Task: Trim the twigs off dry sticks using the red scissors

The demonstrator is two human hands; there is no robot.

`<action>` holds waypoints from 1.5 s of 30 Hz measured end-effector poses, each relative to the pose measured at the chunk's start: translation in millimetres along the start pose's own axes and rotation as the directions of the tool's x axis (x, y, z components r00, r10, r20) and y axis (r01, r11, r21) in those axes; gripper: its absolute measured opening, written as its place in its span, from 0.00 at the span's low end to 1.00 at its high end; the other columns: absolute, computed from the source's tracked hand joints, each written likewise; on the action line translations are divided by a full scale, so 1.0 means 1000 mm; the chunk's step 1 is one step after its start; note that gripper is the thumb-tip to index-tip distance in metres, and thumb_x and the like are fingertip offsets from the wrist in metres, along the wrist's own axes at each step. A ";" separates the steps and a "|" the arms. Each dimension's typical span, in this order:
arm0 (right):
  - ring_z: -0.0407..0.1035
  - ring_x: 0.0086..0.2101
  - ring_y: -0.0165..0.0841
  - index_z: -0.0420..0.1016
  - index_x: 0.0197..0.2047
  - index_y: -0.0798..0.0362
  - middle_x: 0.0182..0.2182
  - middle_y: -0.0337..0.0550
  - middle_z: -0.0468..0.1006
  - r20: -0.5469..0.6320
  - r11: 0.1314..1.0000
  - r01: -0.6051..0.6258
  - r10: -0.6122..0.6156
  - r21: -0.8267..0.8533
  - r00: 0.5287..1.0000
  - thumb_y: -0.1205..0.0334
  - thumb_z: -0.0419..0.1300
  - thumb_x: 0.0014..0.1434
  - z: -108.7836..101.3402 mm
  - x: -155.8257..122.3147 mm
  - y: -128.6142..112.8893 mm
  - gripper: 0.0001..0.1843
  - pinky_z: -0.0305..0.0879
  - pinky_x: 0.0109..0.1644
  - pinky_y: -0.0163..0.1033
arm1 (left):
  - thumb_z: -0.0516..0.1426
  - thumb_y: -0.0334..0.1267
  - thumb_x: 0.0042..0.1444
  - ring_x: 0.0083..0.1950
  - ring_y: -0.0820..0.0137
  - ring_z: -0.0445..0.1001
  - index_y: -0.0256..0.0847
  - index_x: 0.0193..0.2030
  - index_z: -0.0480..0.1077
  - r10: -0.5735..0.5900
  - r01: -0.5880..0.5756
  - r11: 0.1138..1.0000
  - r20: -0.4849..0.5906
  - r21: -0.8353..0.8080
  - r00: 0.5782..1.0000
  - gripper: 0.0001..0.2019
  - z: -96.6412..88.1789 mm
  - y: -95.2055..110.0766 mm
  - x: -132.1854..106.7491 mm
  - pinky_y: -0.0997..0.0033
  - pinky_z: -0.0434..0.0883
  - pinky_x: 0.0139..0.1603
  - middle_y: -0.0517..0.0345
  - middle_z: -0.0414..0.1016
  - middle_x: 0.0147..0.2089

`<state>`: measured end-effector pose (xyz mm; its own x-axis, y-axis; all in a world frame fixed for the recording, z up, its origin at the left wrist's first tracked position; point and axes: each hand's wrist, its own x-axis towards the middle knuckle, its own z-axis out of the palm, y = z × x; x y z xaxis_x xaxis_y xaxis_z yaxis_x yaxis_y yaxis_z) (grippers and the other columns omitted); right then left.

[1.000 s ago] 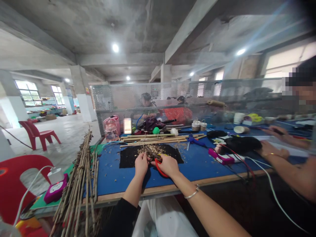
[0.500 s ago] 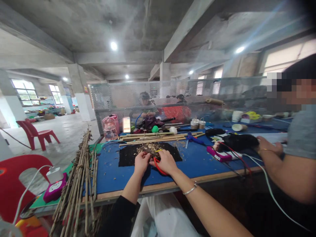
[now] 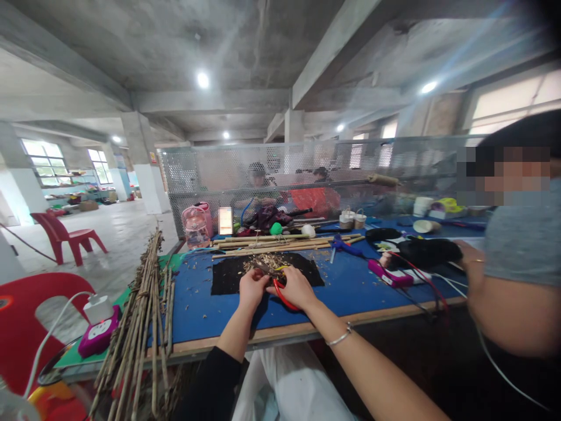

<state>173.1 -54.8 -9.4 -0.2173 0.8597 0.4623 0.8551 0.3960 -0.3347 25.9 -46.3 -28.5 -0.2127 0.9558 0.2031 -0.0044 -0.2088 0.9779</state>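
My right hand [image 3: 298, 286] is closed around a pair of red-handled scissors [image 3: 284, 297]; a bit of yellow shows by the fingers. My left hand [image 3: 253, 287] is pinched shut close beside the blades, on something too small to make out. Both hands are over the near part of a black mat [image 3: 224, 279]. Pale chips and scraps [image 3: 266, 259] are heaped on the mat just beyond my fingers. Past the mat, a row of thin bamboo sticks [image 3: 236, 249] lies across the blue table top [image 3: 197, 316].
At left a bundle of dry stalks [image 3: 142, 310] overhangs the table edge near a purple power strip [image 3: 100, 332]. To the right lie a blue glue gun [image 3: 348, 248] and another power strip [image 3: 390, 273]. A co-worker [image 3: 521, 234] sits close at right. A perforated metal screen [image 3: 210, 169] stands behind.
My hands and the scissors stay almost in the same place. The co-worker at right has leaned further left and lower, toward the table.
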 end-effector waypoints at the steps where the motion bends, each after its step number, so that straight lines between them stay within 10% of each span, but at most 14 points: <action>1: 0.65 0.42 0.40 0.67 0.44 0.54 0.40 0.49 0.70 -0.009 1.000 -0.004 0.004 0.003 1.000 0.38 0.62 0.41 0.000 0.000 0.000 0.33 0.58 0.45 0.41 | 0.62 0.32 0.42 0.26 0.71 0.72 0.34 0.31 0.71 -0.007 0.007 1.000 -0.005 -0.010 1.000 0.08 0.000 0.000 0.000 0.77 0.66 0.24 0.53 0.75 0.26; 45: 0.72 0.34 0.37 0.69 0.35 0.50 0.32 0.45 0.77 0.123 0.991 -0.076 0.089 -0.111 0.988 0.36 0.52 0.51 -0.011 -0.001 -0.009 0.25 0.58 0.33 0.36 | 0.64 0.34 0.40 0.16 0.80 0.64 0.36 0.28 0.67 -0.167 0.172 0.976 0.045 -0.137 0.985 0.10 0.005 0.016 -0.009 0.82 0.59 0.16 0.63 0.69 0.19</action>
<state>170.5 -62.7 2.8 -0.1964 0.9248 0.3259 0.9160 0.2916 -0.2754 32.9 -57.0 -14.1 -0.1651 0.9855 0.0386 -0.1746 -0.0677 0.9823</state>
